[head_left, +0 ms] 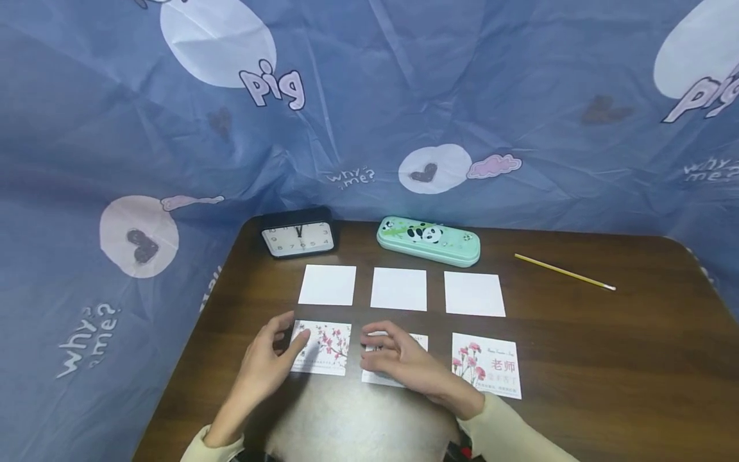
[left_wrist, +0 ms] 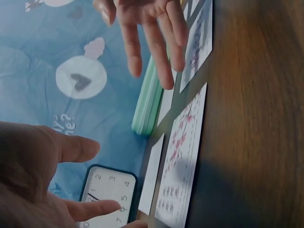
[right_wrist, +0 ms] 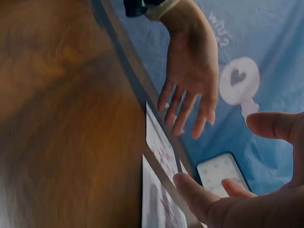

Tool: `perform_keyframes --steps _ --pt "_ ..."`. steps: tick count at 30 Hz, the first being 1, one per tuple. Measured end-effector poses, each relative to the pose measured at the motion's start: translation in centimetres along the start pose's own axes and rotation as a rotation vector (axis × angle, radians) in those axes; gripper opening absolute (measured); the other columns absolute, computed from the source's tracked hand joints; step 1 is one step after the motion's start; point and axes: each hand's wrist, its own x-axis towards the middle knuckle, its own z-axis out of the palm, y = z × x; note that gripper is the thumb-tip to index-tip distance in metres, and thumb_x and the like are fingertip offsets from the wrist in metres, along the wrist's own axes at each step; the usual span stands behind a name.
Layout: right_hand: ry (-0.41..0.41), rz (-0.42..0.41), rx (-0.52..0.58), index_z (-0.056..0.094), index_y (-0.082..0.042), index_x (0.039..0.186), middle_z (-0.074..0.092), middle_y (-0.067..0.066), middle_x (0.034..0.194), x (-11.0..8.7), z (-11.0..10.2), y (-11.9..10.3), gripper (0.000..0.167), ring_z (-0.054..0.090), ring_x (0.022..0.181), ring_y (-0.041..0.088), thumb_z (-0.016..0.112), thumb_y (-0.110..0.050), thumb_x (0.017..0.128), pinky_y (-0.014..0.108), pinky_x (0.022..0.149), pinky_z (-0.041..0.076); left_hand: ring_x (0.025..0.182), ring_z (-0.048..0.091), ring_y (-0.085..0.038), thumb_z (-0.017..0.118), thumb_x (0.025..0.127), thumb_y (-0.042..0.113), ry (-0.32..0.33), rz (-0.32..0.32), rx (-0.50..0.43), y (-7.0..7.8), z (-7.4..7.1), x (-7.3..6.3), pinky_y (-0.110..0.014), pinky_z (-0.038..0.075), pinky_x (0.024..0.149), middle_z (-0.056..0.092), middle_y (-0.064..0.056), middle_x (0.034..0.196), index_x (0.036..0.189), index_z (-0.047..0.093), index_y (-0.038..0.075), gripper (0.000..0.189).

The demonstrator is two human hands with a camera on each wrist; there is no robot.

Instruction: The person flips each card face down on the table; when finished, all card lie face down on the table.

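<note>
Two rows of cards lie on the table. In the front row, a card with pink blossoms (head_left: 331,351) is at the left, a partly covered printed card (head_left: 374,378) in the middle, and a carnation card (head_left: 491,367) at the right. My left hand (head_left: 267,360) hovers at the left edge of the blossom card, thumb and fingers spread. Over the middle card is my right hand (head_left: 411,364), its fingers loosely bent and hiding much of the print. Both wrist views show the hands raised above the cards, palms facing each other (left_wrist: 35,173), with nothing held.
Behind the printed cards lie three blank white cards (head_left: 327,285), (head_left: 399,289), (head_left: 475,295). A black-framed clock (head_left: 298,240) and a mint panda pencil case (head_left: 428,242) stand at the back. A yellow pencil (head_left: 562,271) lies right on the brown table (head_left: 623,359), before a blue patterned cloth (head_left: 358,128).
</note>
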Motion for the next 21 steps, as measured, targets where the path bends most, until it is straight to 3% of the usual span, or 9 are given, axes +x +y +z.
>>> perform_keyframes --steps 5,11,21 --pt "-0.006 0.027 0.081 0.034 -0.005 0.155 0.038 0.026 0.163 0.3 1.3 0.1 0.069 0.047 0.146 0.046 0.069 -0.021 0.098 0.048 0.116 0.050 0.126 0.063 -0.047 0.066 0.102 0.041 -0.025 -0.048 0.032 -0.2 -0.4 -0.2 -0.063 0.050 0.106 0.062 -0.030 0.140 0.153 0.045 0.003 0.068" --pt "0.043 0.071 0.173 0.032 -0.005 0.157 0.034 0.027 0.166 0.3 2.5 0.0 0.072 0.046 0.147 0.047 0.069 -0.016 0.096 0.046 0.112 0.054 0.124 0.066 -0.044 0.063 0.103 0.045 -0.057 -0.082 0.027 -0.2 -0.6 -0.7 -0.061 0.053 0.104 0.064 -0.028 0.137 0.156 0.042 0.003 0.070" --pt "0.128 0.092 0.305 0.033 -0.001 0.154 0.031 0.030 0.165 0.1 4.0 0.2 0.069 0.065 0.124 0.030 0.065 -0.011 0.095 0.043 0.107 0.058 0.120 0.069 -0.042 0.062 0.103 0.047 -0.044 -0.087 0.024 0.1 -0.2 -1.5 -0.058 0.057 0.098 0.067 -0.028 0.135 0.155 0.043 0.005 0.070"
